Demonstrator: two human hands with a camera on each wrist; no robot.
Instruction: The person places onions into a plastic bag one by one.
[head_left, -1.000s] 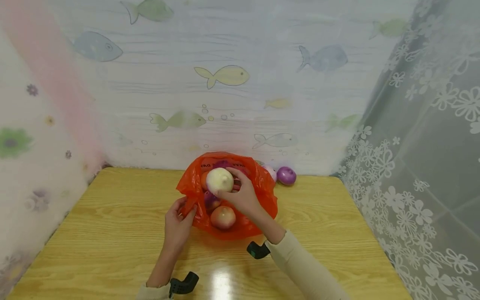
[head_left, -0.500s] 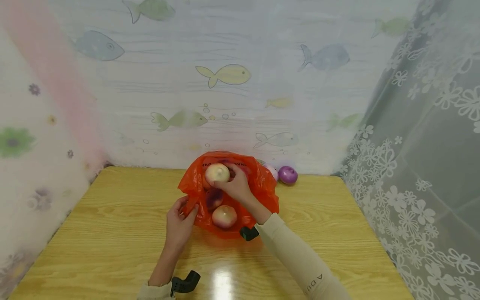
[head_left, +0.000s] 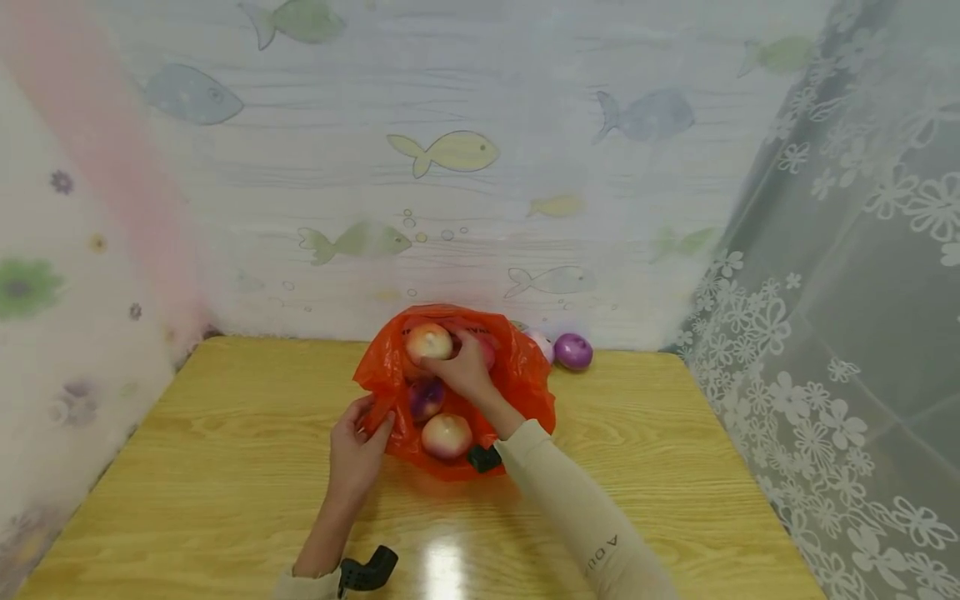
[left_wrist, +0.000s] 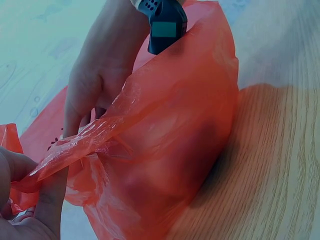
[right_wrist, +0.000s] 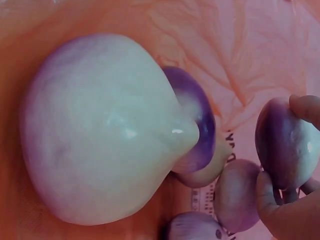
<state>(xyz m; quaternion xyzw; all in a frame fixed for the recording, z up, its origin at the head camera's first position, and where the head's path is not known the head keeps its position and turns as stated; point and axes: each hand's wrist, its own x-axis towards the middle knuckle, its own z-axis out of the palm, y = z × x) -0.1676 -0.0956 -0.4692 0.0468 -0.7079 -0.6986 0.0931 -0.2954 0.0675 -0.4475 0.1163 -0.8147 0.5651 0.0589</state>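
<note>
An orange-red plastic bag point(head_left: 528, 400) lies with its mouth open on the table, several onions inside. My left hand point(head_left: 356, 454) pinches the bag's rim at its left side; the left wrist view shows the gathered film point(left_wrist: 75, 150) between thumb and fingers. Reaching inside, my right hand point(head_left: 468, 367) grips a pale onion point(head_left: 429, 340) near the bag's far wall. That held onion point(right_wrist: 285, 145) shows purple and white in the right wrist view, thumb above and fingers below. Nearer the front rest a purple onion point(head_left: 426, 400) and a pale, purple-tinged onion point(head_left: 446, 436).
Just right of the bag, at the back of the wooden table point(head_left: 225, 467), sit a purple onion point(head_left: 573, 352) and a paler one point(head_left: 542, 343) partly hidden by the bag. A fish-patterned curtain point(head_left: 465, 208) rises behind the table's far edge.
My right hand has moved forward and slightly left, carrying the onion deeper into the bag toward the far wall. The left hand keeps its pinch on the rim in the same place.
</note>
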